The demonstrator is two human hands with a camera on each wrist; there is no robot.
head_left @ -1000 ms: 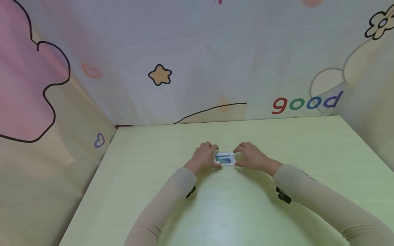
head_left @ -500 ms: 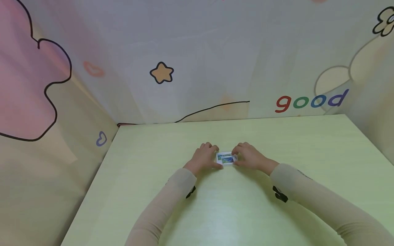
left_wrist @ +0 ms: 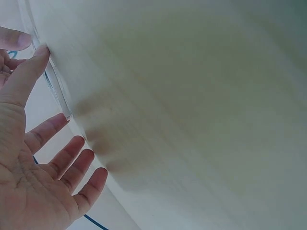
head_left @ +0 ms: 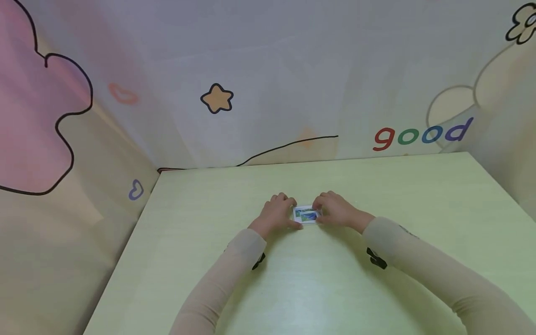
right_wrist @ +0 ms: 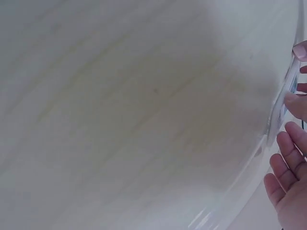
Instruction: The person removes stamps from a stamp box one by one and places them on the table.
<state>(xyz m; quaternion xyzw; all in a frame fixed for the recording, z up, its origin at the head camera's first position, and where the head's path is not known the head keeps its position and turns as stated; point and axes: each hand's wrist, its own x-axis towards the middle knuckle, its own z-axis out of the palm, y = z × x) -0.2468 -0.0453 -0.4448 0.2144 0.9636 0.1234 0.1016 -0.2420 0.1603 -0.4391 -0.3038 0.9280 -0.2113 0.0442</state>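
A small flat rectangular picture with a white border (head_left: 304,214) and a blue-green print lies on the table, between both hands. My left hand (head_left: 274,214) holds its left end, thumb at the near edge and forefinger at the far edge. From the other side, my right hand (head_left: 340,212) pinches the right end, its fingertips overlapping the print. The left wrist view shows the piece's pale, thin near edge (left_wrist: 57,88) with the left thumb against it. In the right wrist view, the right thumb (right_wrist: 293,103) touches that same edge.
The pale yellow-green table (head_left: 276,284) spreads around the hands. A printed cloth backdrop (head_left: 272,83) rises along its back edge, with cloth on both sides too. Both forearms wear light sleeves, and dark straps (head_left: 376,258) show beneath the wrists.
My right hand has shifted slightly left, so its fingertips now cover part of the picture's right end. The left hand stays in place at the left end. The head view has shifted a little.
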